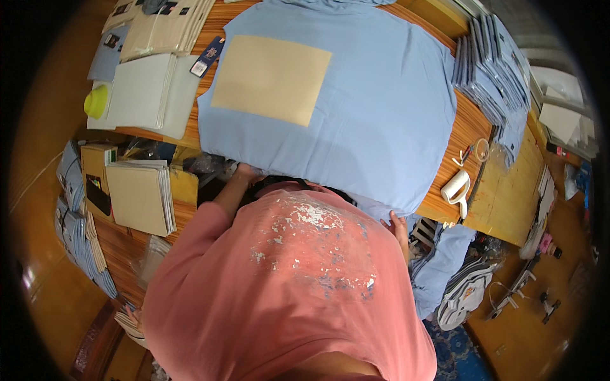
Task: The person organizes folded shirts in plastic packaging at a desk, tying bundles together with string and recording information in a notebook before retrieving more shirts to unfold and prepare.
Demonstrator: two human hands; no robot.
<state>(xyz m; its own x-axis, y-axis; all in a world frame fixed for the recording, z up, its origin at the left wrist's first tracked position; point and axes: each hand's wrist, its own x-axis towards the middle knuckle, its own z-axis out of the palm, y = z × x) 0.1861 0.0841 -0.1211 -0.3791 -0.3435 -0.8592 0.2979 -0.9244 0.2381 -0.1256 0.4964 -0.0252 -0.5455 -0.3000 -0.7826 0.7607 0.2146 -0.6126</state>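
Note:
A light blue shirt (pixel 375 95) lies spread flat on the wood-grain table, its near hem drooping over the front edge. On its left half rests a beige rectangular sheet (pixel 273 79). My left hand (pixel 248 172) is at the hem's left side, fingers closed on the cloth and partly hidden by it. Toward the hem's right corner, my right hand (pixel 398 227) pinches the fabric. A dark blue hang tag (pixel 208 57) lies against the shirt's left edge.
White boards (pixel 141 91) and folded beige shirts (pixel 166 28) are stacked at left, beside a yellow-green round object (pixel 95 101). Folded blue shirts (pixel 492 70) stand at far right. A lint roller (pixel 455 186) and clear tape roll (pixel 482 150) lie nearer. Beige boards (pixel 141 197) sit below left.

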